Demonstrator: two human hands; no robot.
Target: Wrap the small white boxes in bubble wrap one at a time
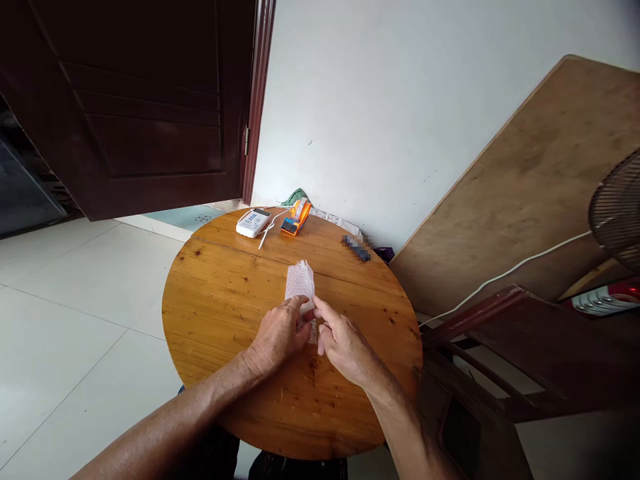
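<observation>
A piece of whitish bubble wrap (299,277) lies on the round wooden table (225,287), its ragged end pointing towards the wall. My left hand (283,328) grips the near part of it from the left, fingers bent over the top. From the other side, my right hand (345,343) pinches its right edge, with the index finger stretched along that edge and the other fingers curled. Both hands meet over the near end and partly hide it. Whether anything is wrapped inside, I cannot tell.
At the table's far side are a white box-shaped device (253,224) with a white cable, an orange tape dispenser (297,217) and a blurred dark object (356,248). A wooden chair (500,353) and a fan (617,210) stand at the right. White wall (380,100) rises behind.
</observation>
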